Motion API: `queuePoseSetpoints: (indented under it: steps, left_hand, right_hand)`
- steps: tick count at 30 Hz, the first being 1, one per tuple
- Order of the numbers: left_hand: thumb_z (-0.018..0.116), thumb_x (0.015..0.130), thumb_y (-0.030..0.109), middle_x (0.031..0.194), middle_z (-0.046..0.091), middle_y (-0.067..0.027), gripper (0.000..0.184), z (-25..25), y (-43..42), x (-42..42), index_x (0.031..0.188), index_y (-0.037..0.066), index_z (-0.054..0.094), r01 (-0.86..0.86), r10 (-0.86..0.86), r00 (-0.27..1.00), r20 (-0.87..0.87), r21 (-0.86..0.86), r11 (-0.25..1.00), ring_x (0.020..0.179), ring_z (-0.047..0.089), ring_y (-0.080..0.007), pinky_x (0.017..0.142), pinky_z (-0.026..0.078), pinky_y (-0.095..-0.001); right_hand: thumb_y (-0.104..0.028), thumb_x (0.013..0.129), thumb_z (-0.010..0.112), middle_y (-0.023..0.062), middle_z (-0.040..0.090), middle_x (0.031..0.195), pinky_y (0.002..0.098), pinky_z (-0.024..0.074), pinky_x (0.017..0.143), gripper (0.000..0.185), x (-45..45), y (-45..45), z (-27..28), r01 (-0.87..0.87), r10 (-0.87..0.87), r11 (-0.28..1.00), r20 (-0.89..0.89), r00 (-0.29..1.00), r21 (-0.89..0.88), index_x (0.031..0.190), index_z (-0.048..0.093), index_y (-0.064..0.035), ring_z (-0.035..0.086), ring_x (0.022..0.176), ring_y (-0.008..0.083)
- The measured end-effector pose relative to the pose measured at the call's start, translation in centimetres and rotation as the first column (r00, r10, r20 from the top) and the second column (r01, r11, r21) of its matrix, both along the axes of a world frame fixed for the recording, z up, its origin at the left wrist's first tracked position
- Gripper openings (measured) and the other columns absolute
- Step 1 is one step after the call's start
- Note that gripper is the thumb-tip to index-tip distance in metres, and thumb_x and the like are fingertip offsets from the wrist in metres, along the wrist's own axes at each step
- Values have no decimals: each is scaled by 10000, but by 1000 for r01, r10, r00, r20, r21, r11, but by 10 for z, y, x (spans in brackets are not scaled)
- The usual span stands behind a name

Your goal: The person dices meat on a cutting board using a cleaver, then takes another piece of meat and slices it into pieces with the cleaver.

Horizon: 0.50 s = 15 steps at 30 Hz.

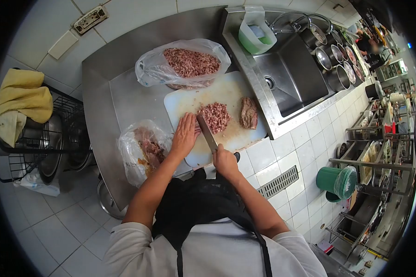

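Observation:
My right hand [225, 161] is wrapped around the handle of a knife [207, 133], its wide blade lying across the cutting board [182, 99]. Fingers together, my left hand [185, 133] presses on a piece of meat [198, 128] just left of the blade; most of that piece is hidden under the hand. A pile of diced meat [217, 116] lies against the blade's right side. Farther right on the board rests a whole dark piece of meat [248, 113].
Behind the board sits a clear plastic bag [150, 67] full of diced meat. Another bag [127, 143] with meat pieces lies left of my left forearm. To the right are a metal sink [291, 78], a green-and-white container [255, 39] and several pots [338, 76].

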<state>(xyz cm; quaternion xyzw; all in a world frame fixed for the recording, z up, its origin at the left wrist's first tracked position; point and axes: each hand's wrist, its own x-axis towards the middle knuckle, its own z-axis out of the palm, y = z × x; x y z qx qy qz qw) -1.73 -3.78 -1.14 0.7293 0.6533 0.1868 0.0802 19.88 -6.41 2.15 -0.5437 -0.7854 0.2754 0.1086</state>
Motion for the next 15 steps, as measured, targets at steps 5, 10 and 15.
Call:
queuePoseSetpoints:
  steps: [5, 10, 15]
  left_hand:
    - [733, 934, 238, 1589, 407, -254, 786, 3, -1, -5, 1550, -78, 362, 12, -12, 1000, -16, -15, 1000, 1526, 339, -389, 1280, 266, -486]
    - [747, 929, 257, 1584, 403, -273, 829, 17, -2, -8, 1562, -79, 331, 6, 2, 990, 140, -58, 998, 1519, 346, -405, 1272, 281, -489]
    - [731, 943, 246, 1587, 399, -276, 802, 8, -5, -8, 1558, -83, 335, -6, 7, 989, 150, -7, 1000, 1513, 353, -411, 1268, 289, -493]
  right_hand:
    - [-117, 962, 595, 260, 668, 672, 540, 559, 561, 151, -14, 20, -4, 35, -37, 995, 13, 999, 95, 903, 523, 2, 691, 615, 452]
    - [-90, 951, 593, 242, 662, 651, 524, 564, 553, 133, -24, 14, 29, 8, -11, 995, 26, 1000, 99, 879, 511, -13, 700, 602, 423]
    - [-84, 946, 594, 241, 663, 651, 518, 568, 557, 127, -31, 6, 32, 8, -10, 998, 34, 999, 68, 901, 505, -6, 703, 608, 422]
